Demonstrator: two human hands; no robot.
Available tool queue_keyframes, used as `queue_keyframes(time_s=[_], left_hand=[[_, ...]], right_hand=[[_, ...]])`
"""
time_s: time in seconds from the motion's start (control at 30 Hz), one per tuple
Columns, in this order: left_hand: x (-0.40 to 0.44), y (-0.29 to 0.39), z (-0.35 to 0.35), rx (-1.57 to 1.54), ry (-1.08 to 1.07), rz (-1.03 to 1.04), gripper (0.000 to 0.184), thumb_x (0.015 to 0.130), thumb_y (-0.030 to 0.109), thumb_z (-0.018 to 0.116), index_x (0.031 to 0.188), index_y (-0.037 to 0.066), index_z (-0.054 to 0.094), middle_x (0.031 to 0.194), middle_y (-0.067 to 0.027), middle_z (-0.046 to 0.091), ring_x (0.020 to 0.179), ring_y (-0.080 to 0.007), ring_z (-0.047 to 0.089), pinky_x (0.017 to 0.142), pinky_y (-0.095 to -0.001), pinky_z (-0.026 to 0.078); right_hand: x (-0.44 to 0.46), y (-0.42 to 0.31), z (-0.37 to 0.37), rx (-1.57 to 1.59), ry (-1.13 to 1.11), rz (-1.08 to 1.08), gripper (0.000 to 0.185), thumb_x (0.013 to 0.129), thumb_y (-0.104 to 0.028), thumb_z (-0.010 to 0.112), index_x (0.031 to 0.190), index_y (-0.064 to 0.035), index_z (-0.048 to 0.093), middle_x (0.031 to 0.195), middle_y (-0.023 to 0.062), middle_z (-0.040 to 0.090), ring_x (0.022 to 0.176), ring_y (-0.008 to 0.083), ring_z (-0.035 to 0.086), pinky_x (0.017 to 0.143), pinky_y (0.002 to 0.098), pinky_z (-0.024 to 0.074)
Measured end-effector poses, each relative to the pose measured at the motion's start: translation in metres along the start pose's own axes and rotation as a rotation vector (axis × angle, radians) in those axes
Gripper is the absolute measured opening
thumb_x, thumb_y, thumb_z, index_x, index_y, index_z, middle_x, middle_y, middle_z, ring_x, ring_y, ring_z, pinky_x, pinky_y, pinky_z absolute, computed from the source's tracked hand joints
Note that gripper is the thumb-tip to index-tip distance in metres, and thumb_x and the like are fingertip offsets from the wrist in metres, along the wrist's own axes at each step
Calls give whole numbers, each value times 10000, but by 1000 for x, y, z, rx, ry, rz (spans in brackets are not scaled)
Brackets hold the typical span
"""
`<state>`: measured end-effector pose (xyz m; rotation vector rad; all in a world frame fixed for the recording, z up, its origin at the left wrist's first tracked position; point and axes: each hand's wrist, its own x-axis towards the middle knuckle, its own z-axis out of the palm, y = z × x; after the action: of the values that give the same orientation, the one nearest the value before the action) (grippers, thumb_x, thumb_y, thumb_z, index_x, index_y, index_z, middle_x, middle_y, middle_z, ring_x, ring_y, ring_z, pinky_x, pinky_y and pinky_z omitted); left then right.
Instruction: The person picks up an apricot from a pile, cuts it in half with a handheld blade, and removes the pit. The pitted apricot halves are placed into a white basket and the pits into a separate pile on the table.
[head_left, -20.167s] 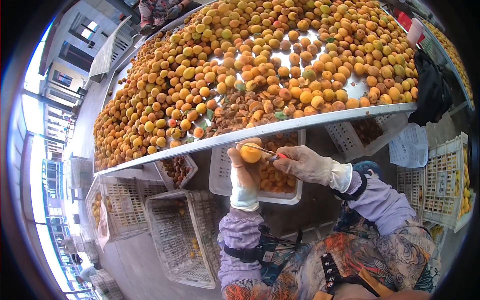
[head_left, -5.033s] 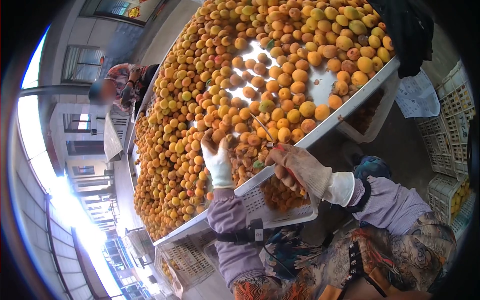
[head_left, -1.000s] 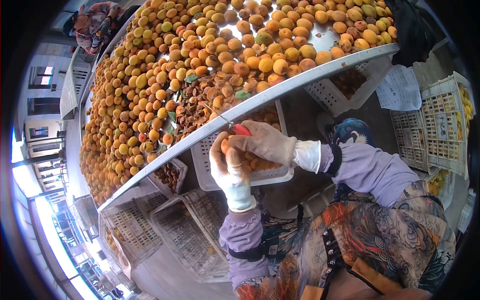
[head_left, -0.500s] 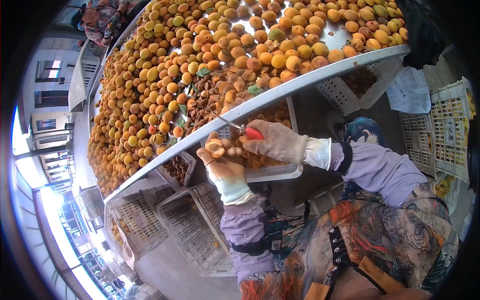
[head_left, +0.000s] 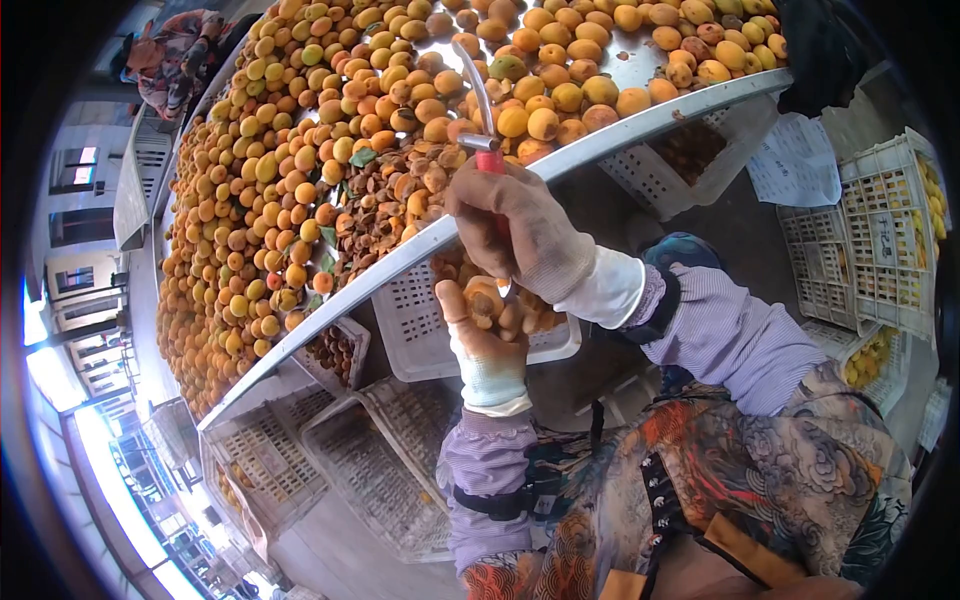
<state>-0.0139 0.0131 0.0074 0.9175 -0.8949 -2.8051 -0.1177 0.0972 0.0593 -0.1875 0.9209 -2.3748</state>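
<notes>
My right hand [head_left: 525, 225], in a stained glove, is closed around a red-handled tool [head_left: 487, 160] with a curved metal blade and a short metal crosspiece. The blade points up over the sorting table. Just below, my gloved left hand [head_left: 485, 350] holds an apricot [head_left: 483, 298] in its curled fingers; the fruit looks cut open. A pale tip beneath my right hand is at or very near this fruit; whether it touches is unclear. Brown apricot pits and scraps [head_left: 385, 205] lie in a heap at the table edge. Partly hidden behind my hands is a white crate [head_left: 410, 325] holding apricot pieces.
Many whole apricots [head_left: 250, 200] cover the metal table, whose raised rim [head_left: 640, 135] runs diagonally before me. Crates stand below left [head_left: 380, 470] and at right [head_left: 885, 235]. A white sack [head_left: 795, 160] hangs near the right crates. Another person [head_left: 175, 60] is at the far upper left.
My right hand has moved up and left, over my left hand. The tool has turned from pointing left to pointing upward. My left hand still holds the apricot; the view has shifted slightly.
</notes>
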Motion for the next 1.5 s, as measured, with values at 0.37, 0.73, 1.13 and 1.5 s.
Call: queue_keyframes(time_s=[0.37,0.73,1.13,1.5], left_hand=[[-3,-7,13,0,-163,-25,356,923,497,450,928,153,542,604,48,413,469,-69,339,460,-210,341],[-14,-8,35,263,120,108,267,945,426,441,910,170,507,643,58,425,460,-46,339,419,-195,331],[-11,2,15,-140,-61,-150,332,917,351,505,1067,57,545,1044,-119,539,781,-219,499,618,-350,440],[4,52,34,418,-32,399,175,911,183,566,1004,38,538,703,-16,516,524,-82,439,579,-272,501]], right_hand=[[-5,0,1,-24,-58,-28,210,845,-262,668,796,-70,597,652,-60,530,570,-8,470,476,144,373],[3,10,-5,91,-32,261,258,891,-268,541,733,-71,486,522,-41,315,397,68,325,344,222,254],[7,24,1,-8,109,178,263,855,-263,615,710,-58,539,454,-20,435,308,56,348,279,208,244],[3,-17,-14,-13,177,10,296,895,-306,543,722,-67,519,458,-20,402,321,80,352,293,228,257]])
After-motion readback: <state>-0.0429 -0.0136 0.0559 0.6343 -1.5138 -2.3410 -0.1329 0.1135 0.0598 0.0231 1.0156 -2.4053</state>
